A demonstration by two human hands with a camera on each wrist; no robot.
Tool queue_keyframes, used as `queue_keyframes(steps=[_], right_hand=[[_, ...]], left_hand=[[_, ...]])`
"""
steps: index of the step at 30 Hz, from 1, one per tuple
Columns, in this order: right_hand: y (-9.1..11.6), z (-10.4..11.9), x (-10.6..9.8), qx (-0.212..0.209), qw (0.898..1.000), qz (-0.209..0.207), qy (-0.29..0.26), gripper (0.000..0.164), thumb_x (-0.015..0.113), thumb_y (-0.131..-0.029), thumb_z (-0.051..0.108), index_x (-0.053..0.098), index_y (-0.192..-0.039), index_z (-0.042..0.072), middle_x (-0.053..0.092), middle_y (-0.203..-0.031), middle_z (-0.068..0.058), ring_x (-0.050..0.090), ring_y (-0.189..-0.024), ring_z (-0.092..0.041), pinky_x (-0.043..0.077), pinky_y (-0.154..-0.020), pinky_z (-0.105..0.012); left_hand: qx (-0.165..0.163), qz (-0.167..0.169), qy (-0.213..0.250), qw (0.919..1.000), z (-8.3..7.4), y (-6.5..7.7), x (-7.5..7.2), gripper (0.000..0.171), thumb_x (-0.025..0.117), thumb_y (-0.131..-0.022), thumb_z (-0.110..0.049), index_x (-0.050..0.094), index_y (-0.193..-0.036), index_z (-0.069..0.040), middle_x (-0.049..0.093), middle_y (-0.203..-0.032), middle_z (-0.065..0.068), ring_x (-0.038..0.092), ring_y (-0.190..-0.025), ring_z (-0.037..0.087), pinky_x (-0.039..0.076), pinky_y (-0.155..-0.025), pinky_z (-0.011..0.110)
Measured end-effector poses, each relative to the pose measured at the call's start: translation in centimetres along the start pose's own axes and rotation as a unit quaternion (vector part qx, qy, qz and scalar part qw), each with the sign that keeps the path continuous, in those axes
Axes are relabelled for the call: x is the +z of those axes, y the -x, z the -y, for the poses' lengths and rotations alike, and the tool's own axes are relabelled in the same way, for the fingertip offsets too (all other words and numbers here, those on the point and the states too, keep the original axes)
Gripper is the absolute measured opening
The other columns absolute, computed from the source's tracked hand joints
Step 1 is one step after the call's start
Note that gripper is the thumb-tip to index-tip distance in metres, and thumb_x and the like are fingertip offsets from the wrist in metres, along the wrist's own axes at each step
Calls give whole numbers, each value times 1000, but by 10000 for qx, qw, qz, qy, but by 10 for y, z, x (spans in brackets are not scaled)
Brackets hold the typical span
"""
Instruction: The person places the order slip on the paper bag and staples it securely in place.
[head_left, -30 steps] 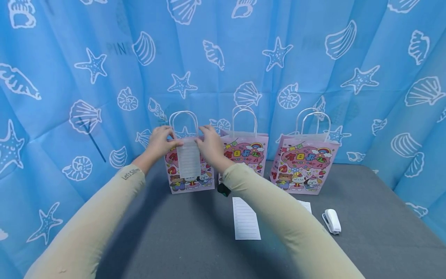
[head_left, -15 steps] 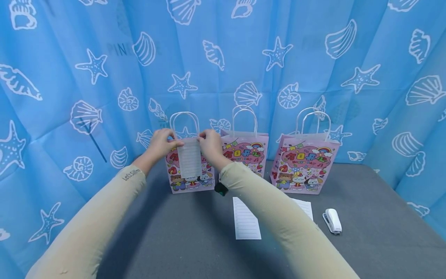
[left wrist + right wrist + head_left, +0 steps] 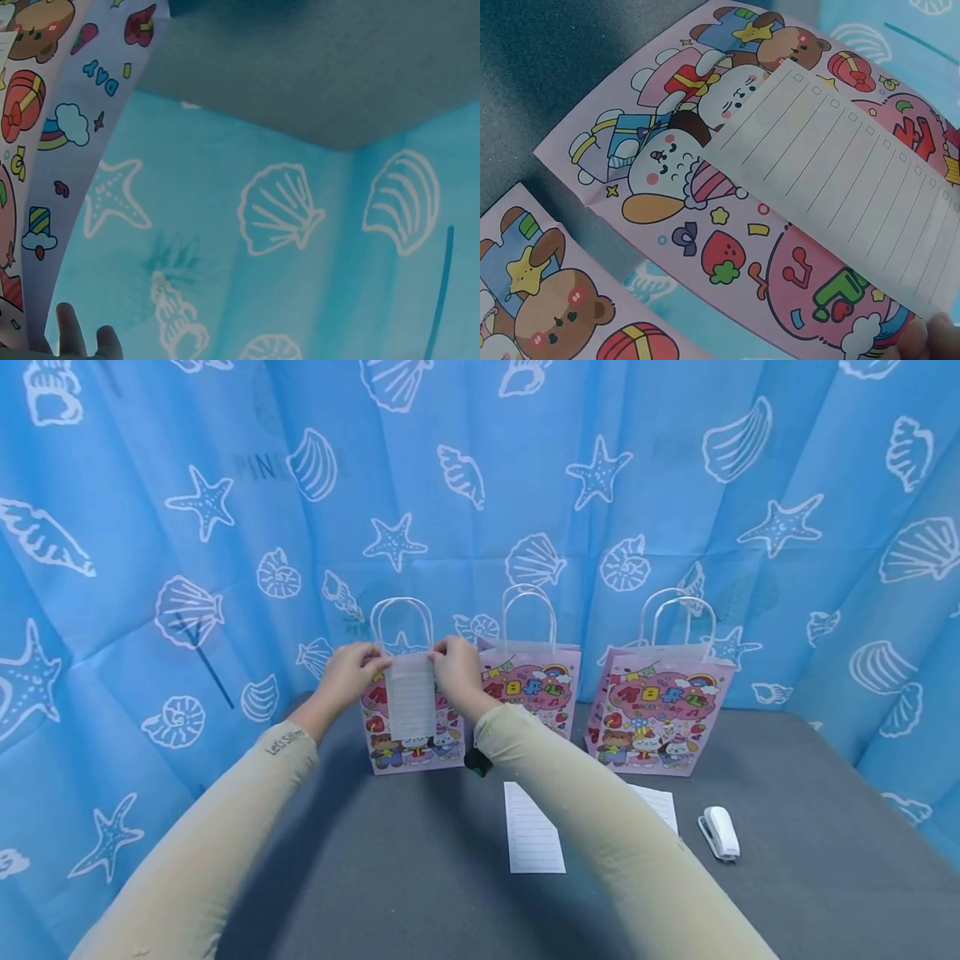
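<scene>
A lined checklist sheet lies against the front of the leftmost pink paper gift bag, its top edge near the bag's rim. My left hand pinches the sheet's upper left corner, thumb in front. At the upper right corner my right hand grips sheet and bag rim with curled fingers. In the right wrist view the sheet covers part of the bag's cartoon print, fingertips at its corner. Only two fingers and the bag's side show in the left wrist view.
Two matching bags, a middle one and a right one, stand alongside. A second lined sheet and another paper, partly behind the right sleeve, lie on the grey table. A white stapler is at the right.
My right hand's fingers, stretched out a second ago, have curled in at the sheet's upper right corner. The left hand keeps its pinch, and the bags stay in place.
</scene>
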State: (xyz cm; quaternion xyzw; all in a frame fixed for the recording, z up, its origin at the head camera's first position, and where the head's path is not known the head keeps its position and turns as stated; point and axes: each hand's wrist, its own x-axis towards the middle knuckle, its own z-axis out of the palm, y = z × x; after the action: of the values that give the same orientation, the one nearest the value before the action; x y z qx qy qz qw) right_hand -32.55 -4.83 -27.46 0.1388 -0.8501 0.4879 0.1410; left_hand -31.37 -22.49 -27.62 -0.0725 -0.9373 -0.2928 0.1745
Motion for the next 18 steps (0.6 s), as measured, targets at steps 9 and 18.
queue_keyframes(steps=[9, 18], right_hand=[[0, 4, -1, 38, 10000, -37, -57, 17, 57, -98, 8, 67, -105, -3, 67, -100, -16, 64, -89, -24, 53, -75, -31], [2, 3, -6, 138, 9995, 181, -200, 32, 56, -98, 5, 57, -129, -4, 62, -121, -20, 64, -100, -26, 54, -79, -30]], left_hand=[[-424, -163, 29, 9990, -7, 3, 0, 27, 55, -101, -25, 66, -105, -1, 64, -94, 15, 55, -84, 28, 43, -78, 44], [-523, -323, 32, 9981, -10, 6, 4, 28, 57, -100, -26, 64, -87, -3, 54, -71, 7, 47, -68, 23, 38, -68, 38]])
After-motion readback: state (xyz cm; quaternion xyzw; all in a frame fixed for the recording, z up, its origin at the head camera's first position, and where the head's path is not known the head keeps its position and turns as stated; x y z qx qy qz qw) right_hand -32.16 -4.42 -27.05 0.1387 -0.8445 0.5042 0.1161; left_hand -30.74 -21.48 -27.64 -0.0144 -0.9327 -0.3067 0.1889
